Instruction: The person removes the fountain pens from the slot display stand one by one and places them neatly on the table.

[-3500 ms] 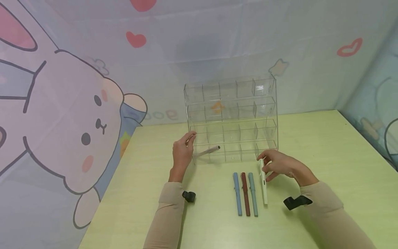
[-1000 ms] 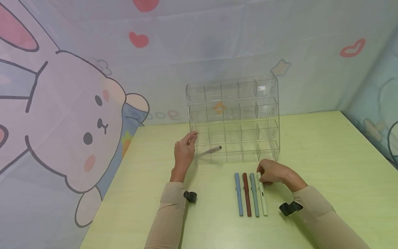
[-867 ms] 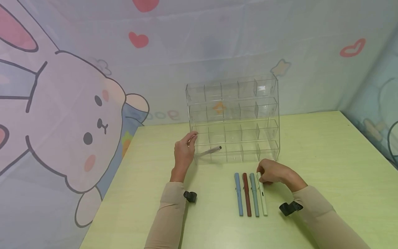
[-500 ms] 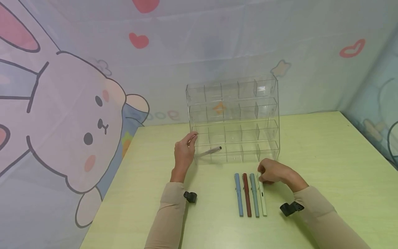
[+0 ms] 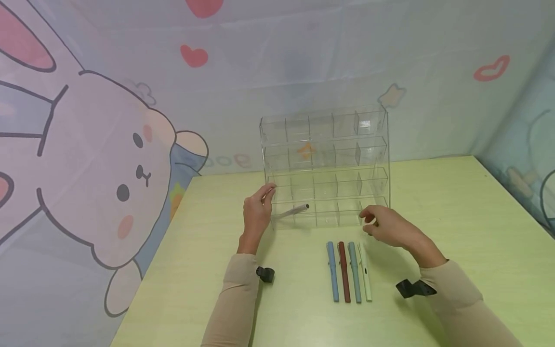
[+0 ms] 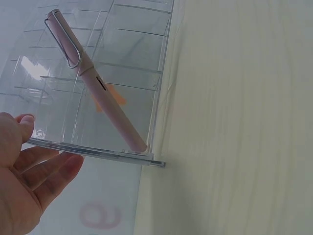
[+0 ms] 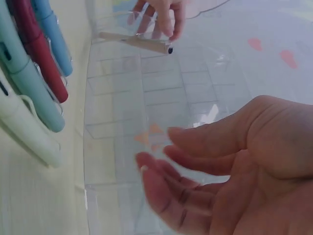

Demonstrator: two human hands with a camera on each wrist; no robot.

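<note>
White pen lies nearest the rack on its right, long axis pointing at it; right hand hovers just above, fingers relaxed, empty. Left hand steadies the rack.

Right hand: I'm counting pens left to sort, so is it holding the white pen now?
No, the right hand hovers open above the table, while the white pen lies beside the other three.

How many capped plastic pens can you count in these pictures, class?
5. Four lie side by side on the green table: blue pen, dark red pen, teal pen, white pen. A pale pink pen leans inside the clear acrylic organiser, bottom-left compartment. None seems hidden.
</note>
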